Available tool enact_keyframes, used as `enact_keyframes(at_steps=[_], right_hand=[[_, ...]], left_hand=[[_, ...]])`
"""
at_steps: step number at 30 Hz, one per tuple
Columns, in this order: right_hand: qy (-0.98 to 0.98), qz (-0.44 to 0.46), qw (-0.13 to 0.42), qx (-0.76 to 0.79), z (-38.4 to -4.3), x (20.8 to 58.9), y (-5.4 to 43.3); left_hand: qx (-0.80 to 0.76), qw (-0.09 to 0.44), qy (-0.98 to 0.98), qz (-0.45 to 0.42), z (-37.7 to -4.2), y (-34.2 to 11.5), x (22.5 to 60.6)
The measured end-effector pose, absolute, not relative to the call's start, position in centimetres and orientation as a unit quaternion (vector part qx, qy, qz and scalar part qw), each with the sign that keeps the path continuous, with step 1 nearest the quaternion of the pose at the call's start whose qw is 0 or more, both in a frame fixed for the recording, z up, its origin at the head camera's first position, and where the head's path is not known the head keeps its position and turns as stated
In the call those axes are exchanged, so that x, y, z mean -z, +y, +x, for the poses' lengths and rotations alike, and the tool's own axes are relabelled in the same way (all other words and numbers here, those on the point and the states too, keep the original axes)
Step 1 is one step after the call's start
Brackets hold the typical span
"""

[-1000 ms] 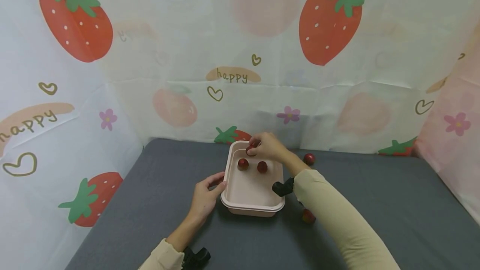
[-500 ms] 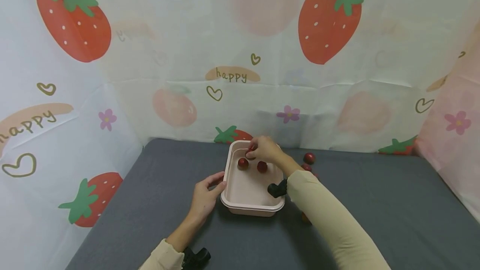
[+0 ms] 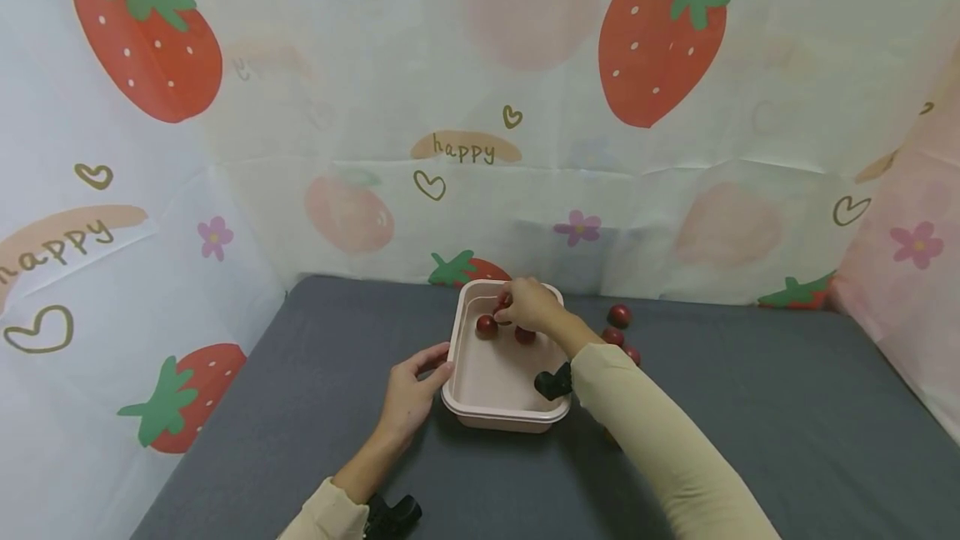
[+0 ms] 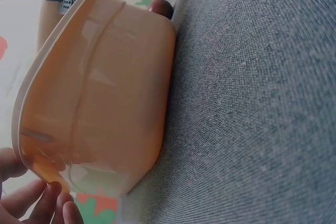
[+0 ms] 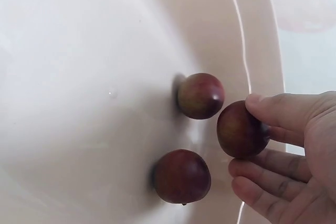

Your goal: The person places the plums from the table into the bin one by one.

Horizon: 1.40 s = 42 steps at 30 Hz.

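Note:
A pale pink plastic box (image 3: pixel 506 417) stands on the grey cloth. My left hand (image 3: pixel 411 390) holds its left side, thumb and fingers about the rim in the left wrist view. Over the far end of the box, my right hand (image 3: pixel 534 307) holds a dark red plum (image 5: pixel 242 130) between thumb and fingers, seen best in the right wrist view. Two other plums lie on the box floor: one plum (image 3: pixel 486 327) to the left, and another plum (image 3: pixel 525 337) partly hidden below the right hand.
Right of the box, a plum (image 3: pixel 618 316) lies on the cloth (image 3: pixel 750 407), with a second plum (image 3: pixel 612 336) and a third plum (image 3: pixel 632 354) close by, near the right forearm. A strawberry-printed curtain (image 3: pixel 465 215) hangs behind.
My right hand has lowered slightly into the box with its plum and drawn nearer. The right sleeve has shifted left, uncovering plums on the cloth. My left hand stays put.

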State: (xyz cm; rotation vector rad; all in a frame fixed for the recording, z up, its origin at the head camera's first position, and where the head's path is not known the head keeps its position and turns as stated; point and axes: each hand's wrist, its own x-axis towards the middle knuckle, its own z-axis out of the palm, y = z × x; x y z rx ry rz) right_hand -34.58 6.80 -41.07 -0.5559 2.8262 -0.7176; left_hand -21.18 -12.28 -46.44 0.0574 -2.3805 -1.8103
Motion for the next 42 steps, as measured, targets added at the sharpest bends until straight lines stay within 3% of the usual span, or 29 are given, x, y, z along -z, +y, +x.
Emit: enact_keyframes(at_steps=[16, 25, 42], right_hand=[[0.949, -0.207, 0.075, 0.227, -34.3, 40.4, 6.6], [0.93, -0.241, 0.058, 0.271, -33.4, 38.1, 6.8], [0.866, -0.275, 0.0, 0.418, -29.5, 34.0, 12.4]], left_hand=[[0.602, 0.071, -0.795, 0.025, -21.2, -12.2, 46.5], [0.606, 0.075, -0.792, 0.024, -21.3, -12.3, 46.5], [0.612, 0.078, -0.787, 0.013, -21.2, -12.3, 46.4]])
